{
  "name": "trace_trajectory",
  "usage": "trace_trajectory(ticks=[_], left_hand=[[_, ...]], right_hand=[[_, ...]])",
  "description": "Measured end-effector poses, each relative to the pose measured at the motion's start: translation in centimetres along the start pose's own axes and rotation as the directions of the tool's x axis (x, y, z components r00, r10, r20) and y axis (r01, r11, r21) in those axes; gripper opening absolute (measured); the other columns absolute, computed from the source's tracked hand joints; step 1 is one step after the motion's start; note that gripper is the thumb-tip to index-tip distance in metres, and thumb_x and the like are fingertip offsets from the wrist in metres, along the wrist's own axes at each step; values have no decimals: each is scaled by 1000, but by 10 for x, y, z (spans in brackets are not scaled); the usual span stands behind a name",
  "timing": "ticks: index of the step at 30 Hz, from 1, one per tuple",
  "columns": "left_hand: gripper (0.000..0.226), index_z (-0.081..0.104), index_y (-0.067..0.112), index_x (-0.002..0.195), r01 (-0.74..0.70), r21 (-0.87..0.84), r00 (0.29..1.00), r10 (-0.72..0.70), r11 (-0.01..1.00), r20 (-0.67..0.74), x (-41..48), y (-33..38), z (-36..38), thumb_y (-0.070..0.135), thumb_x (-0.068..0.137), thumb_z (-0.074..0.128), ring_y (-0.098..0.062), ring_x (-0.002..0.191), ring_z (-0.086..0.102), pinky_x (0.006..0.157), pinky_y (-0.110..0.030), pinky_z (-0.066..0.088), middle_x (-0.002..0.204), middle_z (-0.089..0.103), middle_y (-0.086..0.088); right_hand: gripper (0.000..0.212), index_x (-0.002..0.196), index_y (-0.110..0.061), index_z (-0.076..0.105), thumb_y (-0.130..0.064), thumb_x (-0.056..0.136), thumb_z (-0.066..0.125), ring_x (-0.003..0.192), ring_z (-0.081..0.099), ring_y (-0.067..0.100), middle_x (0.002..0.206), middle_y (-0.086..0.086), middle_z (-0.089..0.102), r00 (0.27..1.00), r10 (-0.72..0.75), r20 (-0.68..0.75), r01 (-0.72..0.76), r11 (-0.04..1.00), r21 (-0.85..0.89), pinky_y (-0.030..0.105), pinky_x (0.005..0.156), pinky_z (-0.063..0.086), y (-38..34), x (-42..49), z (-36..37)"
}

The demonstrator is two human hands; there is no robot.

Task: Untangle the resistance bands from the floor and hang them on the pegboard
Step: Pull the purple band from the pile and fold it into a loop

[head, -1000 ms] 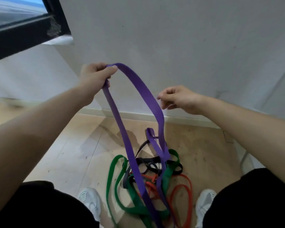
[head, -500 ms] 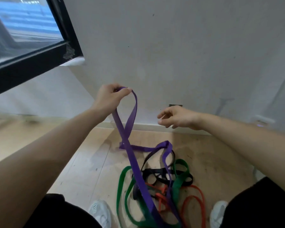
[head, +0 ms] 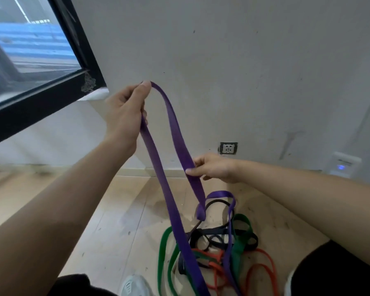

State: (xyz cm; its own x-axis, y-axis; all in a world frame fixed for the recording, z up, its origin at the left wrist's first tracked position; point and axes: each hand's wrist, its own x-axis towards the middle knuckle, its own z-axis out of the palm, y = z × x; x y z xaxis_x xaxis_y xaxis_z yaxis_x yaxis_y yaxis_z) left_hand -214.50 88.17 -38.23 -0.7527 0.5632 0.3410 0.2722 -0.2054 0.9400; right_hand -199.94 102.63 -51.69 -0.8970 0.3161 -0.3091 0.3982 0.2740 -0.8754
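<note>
Wood floor [head: 115,231], white wall [head: 244,71]; left hand [head: 124,112], right hand [head: 214,167] fingers pinching purple band [head: 175,133]

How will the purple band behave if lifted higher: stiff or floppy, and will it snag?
Probably floppy: the purple band drapes limply from the left hand. Likely light: a fingertip pinch holds it. It may snag: its lower end crosses the black band.

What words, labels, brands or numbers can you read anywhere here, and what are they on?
No readable text in this view.
The purple band and the bands on the floor: no print visible.
The wall socket: only its holes show.
The white box with a blue light: any marking is too blurred to read.
</note>
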Motion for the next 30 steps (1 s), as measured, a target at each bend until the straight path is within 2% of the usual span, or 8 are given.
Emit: trace_trajectory(ticks=[6,9,14,16,20,24,27,30], left_hand=[[19,67,10,89,289,159,957,-285,944,-50,14,-64,-44,28,95,68,-10,46,50,48,-23,50,77,54,-8],[27,68,5,107,275,577,892,-428,769,144,7,-103,-61,30,101,60,-23,73,65,73,-33,55,94,68,-10],[33,57,23,137,-29,835,494,-718,549,490,-22,-122,-46,24,105,50,-19,125,53,98,-29,42,129,61,4],[42,49,20,148,-99,823,446,-715,559,539,-27,-120,-24,19,106,49,-19,136,44,111,-34,35,143,53,3],[41,53,22,143,22,711,446,-644,703,622,-31,-106,22,17,103,54,-16,131,51,112,-39,41,137,58,10],[44,59,26,135,190,474,540,-495,860,681,-34,-94,56,23,93,70,-9,118,63,102,-34,51,124,70,9],[40,64,27,124,250,310,596,-398,917,697,-43,-88,79,23,87,77,-9,107,70,88,-24,57,113,75,8],[48,63,27,123,238,251,667,-345,938,660,-51,-86,98,31,80,84,-11,108,70,92,-29,55,115,74,9]], right_hand=[[24,88,-14,61,-36,96,64,79,63,21,76,3,64,997,56,43,-61,992,112,40,90,51,-1,-13,-44],[30,92,-11,59,-33,84,78,68,52,19,71,5,54,992,-26,-124,41,992,118,35,73,45,-20,-31,-66],[21,92,-7,64,-16,83,81,69,56,10,74,-1,59,896,-309,-319,294,951,-96,24,66,46,-61,-60,-82],[24,96,-5,67,-22,85,80,71,57,8,77,-1,61,865,-378,-329,333,925,-185,21,67,47,-76,-66,-78],[25,98,-5,71,-26,86,78,72,57,9,81,3,65,793,-462,-397,343,878,-334,27,72,49,-97,-80,-84],[26,97,-9,74,-32,85,79,59,48,0,84,7,70,751,-468,-465,234,848,-475,24,66,43,-95,-94,-92],[26,100,-8,73,-30,87,77,60,49,1,83,7,67,739,-438,-512,245,882,-402,19,62,43,-90,-105,-94],[21,105,-7,69,-22,90,74,73,59,12,87,7,64,754,-377,-538,319,926,-202,27,64,57,-89,-112,-93]])
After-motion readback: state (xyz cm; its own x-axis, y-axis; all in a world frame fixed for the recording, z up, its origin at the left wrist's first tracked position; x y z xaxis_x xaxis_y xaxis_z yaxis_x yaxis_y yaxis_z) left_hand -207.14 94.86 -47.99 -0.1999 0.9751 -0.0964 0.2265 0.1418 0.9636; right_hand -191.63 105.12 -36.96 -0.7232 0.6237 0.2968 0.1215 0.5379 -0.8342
